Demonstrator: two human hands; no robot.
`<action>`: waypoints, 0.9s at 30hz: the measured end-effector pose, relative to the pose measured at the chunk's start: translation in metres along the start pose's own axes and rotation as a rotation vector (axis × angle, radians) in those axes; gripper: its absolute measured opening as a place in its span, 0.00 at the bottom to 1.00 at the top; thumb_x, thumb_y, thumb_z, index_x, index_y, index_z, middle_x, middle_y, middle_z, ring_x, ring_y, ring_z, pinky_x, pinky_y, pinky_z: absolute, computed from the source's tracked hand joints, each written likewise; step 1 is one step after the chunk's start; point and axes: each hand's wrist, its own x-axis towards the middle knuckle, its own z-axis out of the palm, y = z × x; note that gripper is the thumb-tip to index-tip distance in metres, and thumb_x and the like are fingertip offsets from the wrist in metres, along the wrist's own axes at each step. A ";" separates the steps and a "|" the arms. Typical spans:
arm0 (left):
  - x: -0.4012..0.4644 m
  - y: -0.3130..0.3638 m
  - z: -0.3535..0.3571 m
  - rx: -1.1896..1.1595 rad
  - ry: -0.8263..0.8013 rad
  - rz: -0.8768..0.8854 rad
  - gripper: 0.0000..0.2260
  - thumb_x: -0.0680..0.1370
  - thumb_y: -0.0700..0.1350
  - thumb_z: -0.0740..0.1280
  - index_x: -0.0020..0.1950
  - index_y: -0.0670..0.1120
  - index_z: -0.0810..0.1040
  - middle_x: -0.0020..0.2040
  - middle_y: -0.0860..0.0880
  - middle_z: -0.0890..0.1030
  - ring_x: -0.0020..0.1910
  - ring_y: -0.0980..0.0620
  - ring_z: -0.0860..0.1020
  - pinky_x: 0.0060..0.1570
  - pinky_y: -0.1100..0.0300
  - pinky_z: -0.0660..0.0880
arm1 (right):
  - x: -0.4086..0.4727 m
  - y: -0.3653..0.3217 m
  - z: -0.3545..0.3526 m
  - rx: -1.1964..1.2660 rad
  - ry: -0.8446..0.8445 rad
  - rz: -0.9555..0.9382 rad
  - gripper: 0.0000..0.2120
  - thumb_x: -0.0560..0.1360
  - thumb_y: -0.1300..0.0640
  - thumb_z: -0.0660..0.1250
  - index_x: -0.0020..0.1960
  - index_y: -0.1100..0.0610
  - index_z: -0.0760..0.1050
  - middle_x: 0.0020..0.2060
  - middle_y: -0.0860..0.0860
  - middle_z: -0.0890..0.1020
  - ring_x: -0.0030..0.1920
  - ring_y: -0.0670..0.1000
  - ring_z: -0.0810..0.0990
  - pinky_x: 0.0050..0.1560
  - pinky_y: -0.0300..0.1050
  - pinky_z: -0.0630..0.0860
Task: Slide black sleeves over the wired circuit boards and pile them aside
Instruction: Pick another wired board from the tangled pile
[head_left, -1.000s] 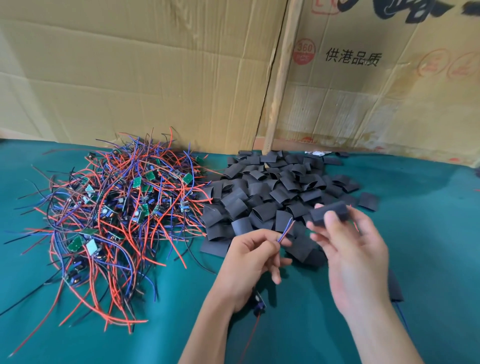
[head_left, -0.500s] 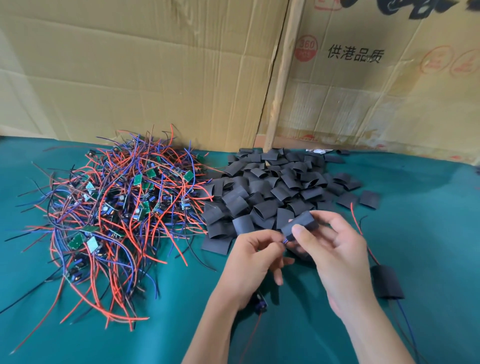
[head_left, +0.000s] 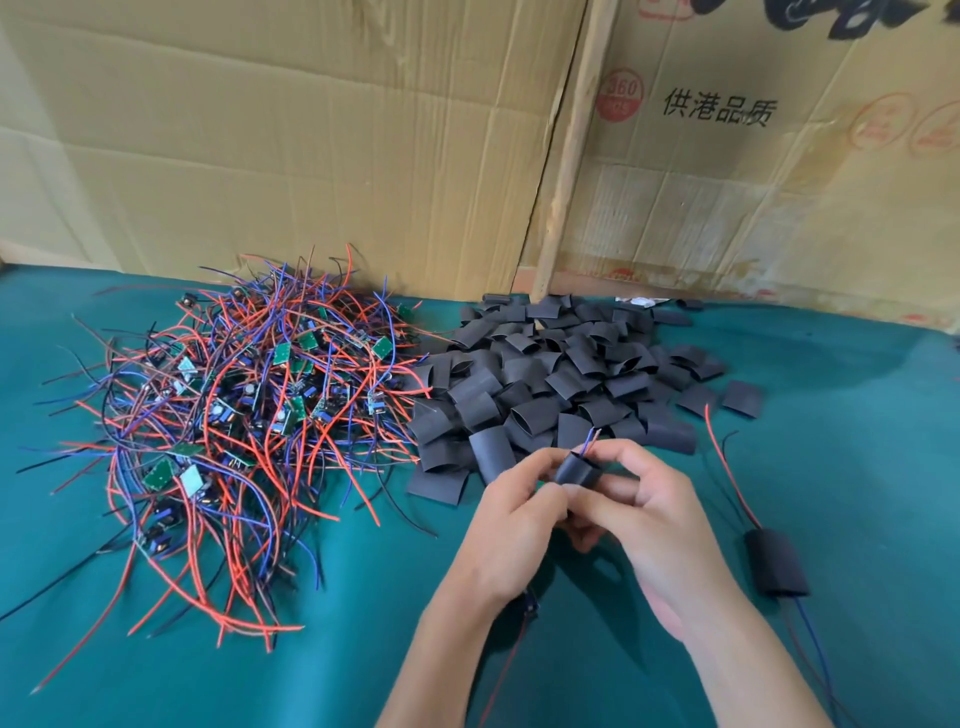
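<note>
A black sleeve (head_left: 577, 470) is pinched between both hands above the green bench (head_left: 857, 467), w/ the left hand (head_left: 511, 540) gripping its near-left side and the right hand (head_left: 657, 525) curled round its right side; blue and red wire tips (head_left: 589, 442) are seen poking out of its top. The loose sleeve pile (head_left: 561, 384) lies just beyond the hands, the wired boards heap (head_left: 228, 415) well to the left. One finished sleeved board (head_left: 775, 564) is laid on the bench just right of the right hand.
</note>
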 end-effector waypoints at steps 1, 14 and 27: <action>0.000 0.000 0.000 0.072 -0.010 0.014 0.14 0.71 0.42 0.60 0.53 0.44 0.79 0.39 0.42 0.80 0.37 0.47 0.77 0.44 0.50 0.75 | 0.001 0.001 0.001 0.018 0.001 0.015 0.13 0.75 0.70 0.71 0.47 0.52 0.82 0.37 0.59 0.85 0.32 0.54 0.77 0.32 0.43 0.75; -0.008 0.000 0.021 0.490 0.191 0.206 0.06 0.76 0.53 0.68 0.47 0.53 0.74 0.38 0.61 0.81 0.36 0.59 0.76 0.36 0.67 0.70 | 0.002 0.004 0.002 -0.141 0.228 -0.213 0.06 0.75 0.60 0.75 0.44 0.50 0.88 0.43 0.49 0.85 0.46 0.50 0.84 0.47 0.45 0.79; -0.011 0.003 0.033 0.237 -0.025 0.004 0.08 0.74 0.48 0.65 0.47 0.44 0.77 0.43 0.38 0.81 0.41 0.41 0.79 0.48 0.45 0.76 | 0.000 -0.020 -0.008 0.188 0.261 -0.178 0.07 0.74 0.50 0.70 0.41 0.53 0.83 0.30 0.52 0.75 0.28 0.50 0.70 0.26 0.40 0.68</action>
